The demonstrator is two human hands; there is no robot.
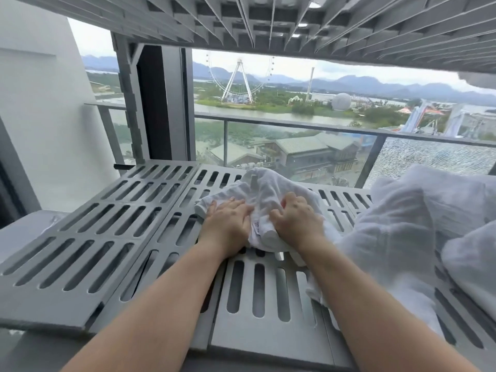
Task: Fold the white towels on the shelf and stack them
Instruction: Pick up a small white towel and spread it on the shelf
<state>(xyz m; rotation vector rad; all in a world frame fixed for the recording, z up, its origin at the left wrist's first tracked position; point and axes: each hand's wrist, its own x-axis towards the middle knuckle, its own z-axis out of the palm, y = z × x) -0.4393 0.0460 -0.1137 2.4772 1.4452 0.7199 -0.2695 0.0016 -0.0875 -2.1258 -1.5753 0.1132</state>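
Observation:
A crumpled white towel [264, 193] lies on the grey slotted shelf [107, 237], near its middle. My left hand [228, 221] rests flat on the towel's left part with fingers stretched out. My right hand [296, 220] has its fingers curled into the towel's right part and grips a bunch of the cloth. A small label shows on the towel's edge between the two hands. More white towels [418, 224] are heaped unfolded at the right end of the shelf.
An upper slotted shelf [268, 20] hangs close overhead. Behind the shelf are a glass balcony railing [295, 124] and a dark door frame [158, 108]. A white wall [40, 116] stands at the left. The shelf's left half is bare.

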